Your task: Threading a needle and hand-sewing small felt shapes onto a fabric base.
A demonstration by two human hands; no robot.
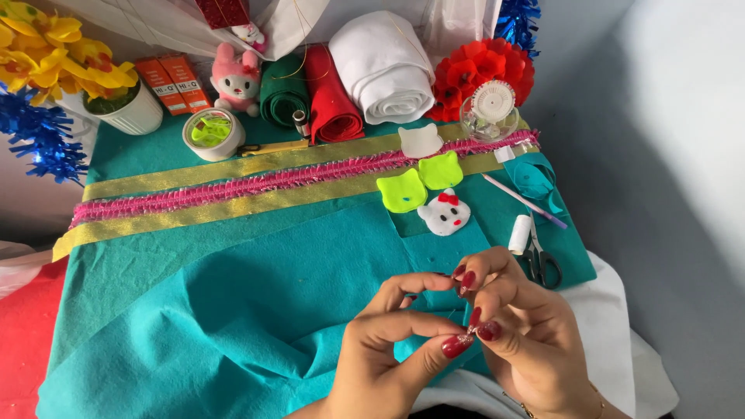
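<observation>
My left hand (388, 349) and my right hand (520, 326) meet over the teal felt cloth (233, 295) at the lower middle of the head view. Their fingertips pinch together around something very small and shiny (469, 332), too tiny to name; a fold of the teal felt lies under the fingers. Just beyond the hands lie a white cat-face felt piece with a red bow (445, 213), two neon green cat-face pieces (402, 191), (441, 170) and a plain white one (420, 140).
Scissors (541, 260), a white thread spool (519, 233) and a lilac pen (524, 201) lie to the right. Across the table runs a gold and pink trim band (233, 186). Behind it stand felt rolls (334, 85), a tape roll (213, 133), a pin box (489, 111), a pink plush toy (236, 77) and a yellow flower pot (136, 109).
</observation>
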